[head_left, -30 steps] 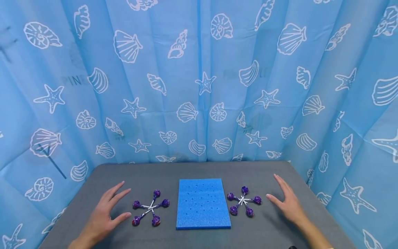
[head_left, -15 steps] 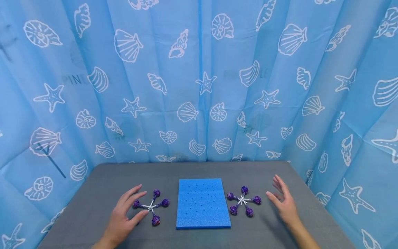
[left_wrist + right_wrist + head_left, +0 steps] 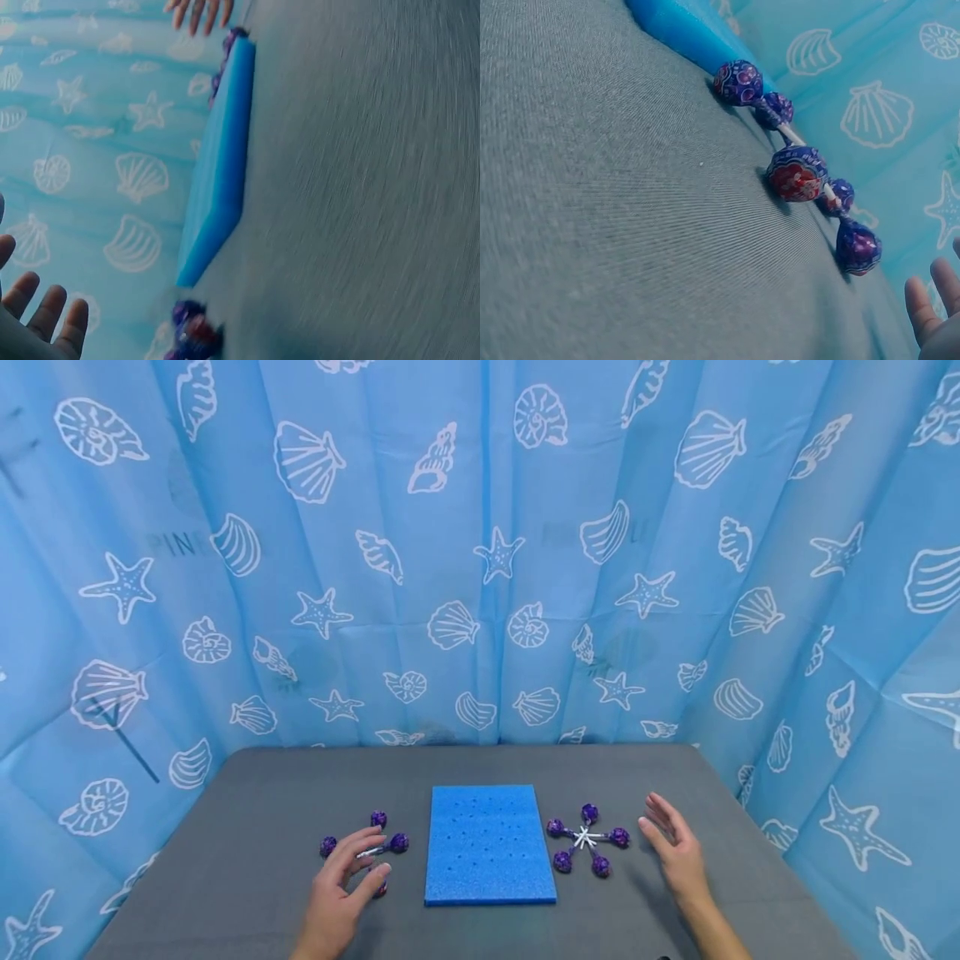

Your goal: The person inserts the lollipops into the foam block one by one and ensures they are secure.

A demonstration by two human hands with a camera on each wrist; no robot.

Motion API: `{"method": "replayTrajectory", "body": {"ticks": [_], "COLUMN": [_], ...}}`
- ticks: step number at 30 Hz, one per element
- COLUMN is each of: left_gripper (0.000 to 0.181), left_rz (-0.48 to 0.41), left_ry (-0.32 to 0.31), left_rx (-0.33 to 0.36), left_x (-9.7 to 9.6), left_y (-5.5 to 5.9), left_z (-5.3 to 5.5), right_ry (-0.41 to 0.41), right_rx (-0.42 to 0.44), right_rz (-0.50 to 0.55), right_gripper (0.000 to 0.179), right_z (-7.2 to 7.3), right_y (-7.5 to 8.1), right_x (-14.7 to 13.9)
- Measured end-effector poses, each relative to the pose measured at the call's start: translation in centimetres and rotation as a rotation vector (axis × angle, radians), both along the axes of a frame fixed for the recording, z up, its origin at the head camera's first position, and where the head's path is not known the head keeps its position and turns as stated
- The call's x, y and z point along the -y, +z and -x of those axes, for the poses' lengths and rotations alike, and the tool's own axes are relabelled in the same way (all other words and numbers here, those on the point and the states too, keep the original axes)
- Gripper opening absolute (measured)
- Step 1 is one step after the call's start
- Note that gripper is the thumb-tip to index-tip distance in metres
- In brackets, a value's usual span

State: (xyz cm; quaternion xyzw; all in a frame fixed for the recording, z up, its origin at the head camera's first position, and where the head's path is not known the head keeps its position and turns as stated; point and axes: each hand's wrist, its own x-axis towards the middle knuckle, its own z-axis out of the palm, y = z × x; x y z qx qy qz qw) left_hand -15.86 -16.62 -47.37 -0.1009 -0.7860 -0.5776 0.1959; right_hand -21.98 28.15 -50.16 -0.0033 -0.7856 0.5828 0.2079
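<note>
My left hand (image 3: 335, 887) hovers with relaxed, spread fingers over the left group of purple-wrapped lollipops, hiding part of it. One lollipop (image 3: 399, 842) of that group shows past the fingertips, its white stick towards the group's middle. In the left wrist view, a wrapped lollipop head (image 3: 196, 330) appears below the fingers. My right hand (image 3: 681, 858), fingers loosely extended and holding nothing, is held just right of the other group. There several lollipops (image 3: 600, 866) lie in a ring with their sticks crossed at the centre; the right wrist view shows a red-and-purple wrapper (image 3: 797, 174) closely.
Between the two groups lies a flat blue foam block (image 3: 491, 881) with rows of small holes in its top. The grey table (image 3: 315, 777) ends at the back against a blue curtain (image 3: 480, 677) printed with white shells and starfish, which also hangs along both sides.
My left hand has moved right, from beside the left lollipops to over them. My right hand has shifted slightly, its fingers a bit more bent. The lollipops and foam block stay in place.
</note>
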Motion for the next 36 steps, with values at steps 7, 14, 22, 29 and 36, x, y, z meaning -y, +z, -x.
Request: {"method": "replayTrajectory", "body": {"ticks": [7, 14, 22, 29, 36], "left_gripper": [0.026, 0.027, 0.029, 0.029, 0.033], "left_rz": [-0.121, -0.166, -0.187, -0.172, -0.166], "left_ry": [-0.029, -0.007, -0.025, -0.053, -0.064], "left_rx": [0.034, 0.118, 0.053, 0.156, 0.264], "left_x": [-2.2, -3.6, -4.6, -4.9, -5.3], "left_y": [-1.2, -2.6, -3.9, -4.3, -4.3], "left_z": [-0.2, 0.0, 0.4, 0.7, 1.0], "right_ry": [-0.009, -0.016, -0.03, -0.01, 0.005], "right_rx": [0.122, 0.105, 0.107, 0.198, 0.218], "right_rz": [0.043, 0.003, -0.079, -0.165, -0.257], "right_gripper": [0.057, 0.052, 0.05, 0.051, 0.048], "right_z": [0.5, 0.4, 0.4, 1.1, 1.5], "right_y": [-0.5, -1.0, -1.2, -1.7, -2.0], "right_x": [0.2, 0.4, 0.7, 0.4, 0.0]}}
